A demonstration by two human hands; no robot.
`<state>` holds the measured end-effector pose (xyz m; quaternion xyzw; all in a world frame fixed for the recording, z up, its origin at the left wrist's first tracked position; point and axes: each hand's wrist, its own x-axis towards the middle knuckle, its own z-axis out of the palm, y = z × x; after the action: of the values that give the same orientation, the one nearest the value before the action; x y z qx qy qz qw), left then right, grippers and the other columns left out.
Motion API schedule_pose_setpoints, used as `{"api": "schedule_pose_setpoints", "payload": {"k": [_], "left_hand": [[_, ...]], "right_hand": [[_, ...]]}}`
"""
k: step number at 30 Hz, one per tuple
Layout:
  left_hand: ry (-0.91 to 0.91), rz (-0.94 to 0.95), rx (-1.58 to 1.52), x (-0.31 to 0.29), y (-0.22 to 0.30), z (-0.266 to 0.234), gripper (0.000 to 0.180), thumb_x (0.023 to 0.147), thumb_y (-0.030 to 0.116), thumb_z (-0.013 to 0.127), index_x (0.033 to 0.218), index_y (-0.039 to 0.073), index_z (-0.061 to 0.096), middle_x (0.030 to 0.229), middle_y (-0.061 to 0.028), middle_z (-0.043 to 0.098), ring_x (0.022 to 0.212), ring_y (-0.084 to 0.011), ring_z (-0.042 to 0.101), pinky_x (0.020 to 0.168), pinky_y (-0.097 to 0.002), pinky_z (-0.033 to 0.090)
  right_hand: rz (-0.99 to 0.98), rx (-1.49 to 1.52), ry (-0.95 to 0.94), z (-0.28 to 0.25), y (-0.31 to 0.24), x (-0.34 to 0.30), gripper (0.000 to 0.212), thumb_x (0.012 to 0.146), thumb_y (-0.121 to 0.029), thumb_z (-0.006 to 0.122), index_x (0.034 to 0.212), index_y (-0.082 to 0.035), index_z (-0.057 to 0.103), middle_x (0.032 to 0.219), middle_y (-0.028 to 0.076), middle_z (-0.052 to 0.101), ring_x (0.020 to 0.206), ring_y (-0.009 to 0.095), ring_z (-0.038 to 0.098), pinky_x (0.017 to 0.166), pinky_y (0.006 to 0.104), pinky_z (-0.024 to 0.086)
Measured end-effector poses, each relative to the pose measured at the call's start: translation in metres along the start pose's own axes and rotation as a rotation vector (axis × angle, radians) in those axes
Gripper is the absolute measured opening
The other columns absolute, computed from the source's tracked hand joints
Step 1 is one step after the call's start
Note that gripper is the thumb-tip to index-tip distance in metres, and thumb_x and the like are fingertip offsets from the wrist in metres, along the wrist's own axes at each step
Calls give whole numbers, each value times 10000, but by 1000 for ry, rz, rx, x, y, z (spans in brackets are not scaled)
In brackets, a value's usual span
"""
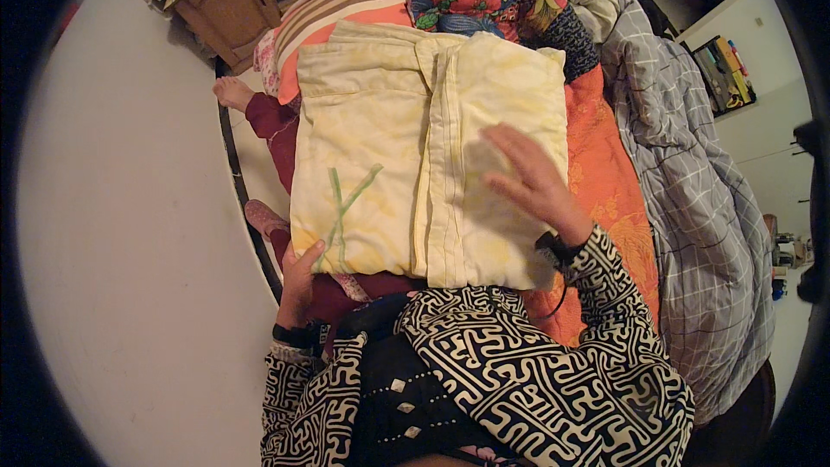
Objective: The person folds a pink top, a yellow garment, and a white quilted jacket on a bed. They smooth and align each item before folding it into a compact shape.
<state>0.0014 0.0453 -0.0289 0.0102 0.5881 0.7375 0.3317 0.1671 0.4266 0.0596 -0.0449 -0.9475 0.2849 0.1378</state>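
A pale yellow folded garment [406, 138] lies spread on the bed in front of me, with a green stem pattern near its lower left corner. My left hand [301, 281] grips that lower left edge, thumb on top of the cloth. My right hand [532, 177] rests flat on the garment's right half, fingers spread and pointing up-left. Both forearms wear black-and-white patterned sleeves.
An orange bedspread [609, 182] lies under the garment, with a grey checked blanket [692, 199] on the right. Colourful folded clothes [484, 4] and a striped pillow [333, 9] sit beyond. A wooden cabinet [229, 4] stands far left, by bare floor [130, 233].
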Motion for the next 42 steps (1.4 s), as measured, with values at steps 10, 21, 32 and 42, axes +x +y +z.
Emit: {"api": "schedule_pose_setpoints", "payload": {"k": [10,21,32,42], "left_hand": [[73,8,113,-10,9,8,454,859,105,655,1272,-33,527,1171,-107,632,1025,-197,621,917,-316,484],[63,86,58,-4,26,6,460,845,112,661,1263,-32,531,1164,-113,635,1009,-201,629,904,-326,500],[190,369,661,15,70,22,456,858,83,663,1285,-17,537,1183,-116,622,1060,-191,597,932,-325,475],[-448,319,247,-48,139,127,366,980,118,569,1325,0,548,1074,-36,643,981,-86,590,889,-236,470]], "right_hand": [[525,-313,-81,25,178,0,748,941,-591,429,1472,-68,359,1536,179,313,1417,357,288,1128,538,236],[18,-371,-351,38,54,-72,703,964,-535,441,1449,-31,368,1524,249,290,1404,430,276,1120,596,210],[-220,-478,-38,-42,-59,-10,672,917,-500,508,1470,-137,388,1557,137,283,1445,339,234,1172,554,156],[-656,-592,2,-15,-127,31,680,879,-564,522,1472,-254,400,1542,-15,339,1431,224,274,1171,582,176]]}}
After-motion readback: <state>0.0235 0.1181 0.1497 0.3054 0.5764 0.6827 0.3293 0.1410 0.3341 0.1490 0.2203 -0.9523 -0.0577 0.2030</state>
